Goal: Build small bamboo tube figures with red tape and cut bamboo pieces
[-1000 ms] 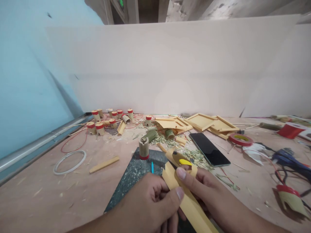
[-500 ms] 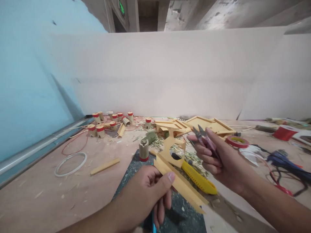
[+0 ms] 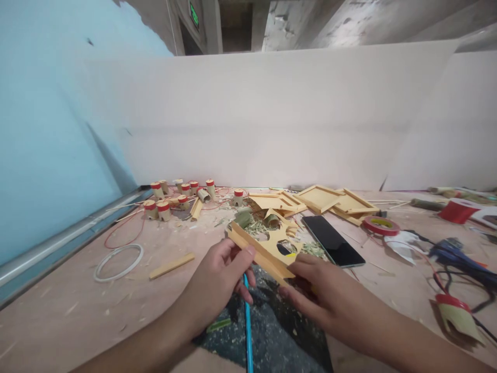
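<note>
In my left hand (image 3: 219, 272) is a thin yellow wooden panel (image 3: 276, 239), pinched under the thumb near its left end. The panel has round cut-outs and a raised strip along its near edge. My right hand (image 3: 324, 290) closes around the panel's right end, and its fingers overlap the strip. The snips are out of sight; the right palm is hidden. Under both hands lies a dark speckled board (image 3: 279, 321), with a blue stick (image 3: 248, 326) over it. A small part of the yellow cutter (image 3: 291, 255) shows through a cut-out.
Several red-banded bamboo pieces (image 3: 163, 211) stand at the back left. Wooden frames (image 3: 320, 198) lie at the back, with a phone (image 3: 334, 241) in front. A white ring (image 3: 118, 263) and wood strip (image 3: 172, 266) lie left; red tape (image 3: 381, 226) and cables (image 3: 462, 264) lie right.
My right hand has moved left and down onto the panel, and the snips have gone from view. The panel has tilted lower and shifted left. The phone is now uncovered.
</note>
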`<state>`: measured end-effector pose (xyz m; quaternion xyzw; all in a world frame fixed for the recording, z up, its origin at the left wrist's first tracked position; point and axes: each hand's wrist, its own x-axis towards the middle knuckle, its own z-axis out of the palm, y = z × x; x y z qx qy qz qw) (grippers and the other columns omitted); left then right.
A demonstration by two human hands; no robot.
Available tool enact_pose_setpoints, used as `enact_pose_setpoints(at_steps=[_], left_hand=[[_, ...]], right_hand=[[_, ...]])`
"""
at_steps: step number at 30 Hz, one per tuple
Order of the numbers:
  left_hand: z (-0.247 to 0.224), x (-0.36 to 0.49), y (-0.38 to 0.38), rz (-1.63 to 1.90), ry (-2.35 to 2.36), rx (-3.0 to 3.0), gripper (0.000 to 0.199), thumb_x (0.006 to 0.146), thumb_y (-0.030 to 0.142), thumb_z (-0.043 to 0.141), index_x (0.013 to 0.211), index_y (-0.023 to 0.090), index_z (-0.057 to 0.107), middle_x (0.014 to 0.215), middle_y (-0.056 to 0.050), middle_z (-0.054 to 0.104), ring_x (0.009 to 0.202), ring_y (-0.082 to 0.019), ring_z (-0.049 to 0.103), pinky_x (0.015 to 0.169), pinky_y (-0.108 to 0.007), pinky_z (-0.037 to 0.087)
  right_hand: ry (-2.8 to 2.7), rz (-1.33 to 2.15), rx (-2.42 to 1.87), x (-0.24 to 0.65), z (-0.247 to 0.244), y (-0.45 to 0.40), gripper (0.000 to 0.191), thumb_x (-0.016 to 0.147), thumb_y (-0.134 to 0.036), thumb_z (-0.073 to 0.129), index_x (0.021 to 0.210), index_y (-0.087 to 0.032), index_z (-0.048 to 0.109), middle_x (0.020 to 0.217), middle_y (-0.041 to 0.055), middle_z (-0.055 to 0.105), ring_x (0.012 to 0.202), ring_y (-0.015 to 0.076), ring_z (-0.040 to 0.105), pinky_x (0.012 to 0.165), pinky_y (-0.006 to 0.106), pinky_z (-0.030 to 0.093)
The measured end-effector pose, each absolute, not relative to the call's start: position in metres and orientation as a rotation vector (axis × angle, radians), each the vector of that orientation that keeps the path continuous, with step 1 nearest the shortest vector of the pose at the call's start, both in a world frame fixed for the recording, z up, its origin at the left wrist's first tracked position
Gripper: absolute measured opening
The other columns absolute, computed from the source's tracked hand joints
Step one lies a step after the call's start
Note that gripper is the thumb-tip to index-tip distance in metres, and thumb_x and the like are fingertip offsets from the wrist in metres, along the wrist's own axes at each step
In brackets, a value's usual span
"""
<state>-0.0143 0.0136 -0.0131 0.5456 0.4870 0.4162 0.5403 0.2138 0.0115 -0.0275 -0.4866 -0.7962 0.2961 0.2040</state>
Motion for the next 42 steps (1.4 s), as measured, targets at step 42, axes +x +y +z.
enact_pose_setpoints(at_steps=[42], left_hand=[[-0.024, -0.012, 0.013, 0.715, 1.165, 1.48, 0.045, 0.102, 0.065, 0.05, 0.091, 0.022, 0.056, 0.067, 0.003, 0.061, 0.055, -0.015, 0.061, 0.051, -0.025, 0.055]], right_hand=[[-2.026, 1.283, -1.225, 0.207, -0.022, 0.001, 0.052, 0.107, -0.059, 0.053, 0.07, -0.022, 0.056, 0.064, -0.0018, 0.051, 0.059, 0.0145, 0.04, 0.054, 0.03, 0.027]])
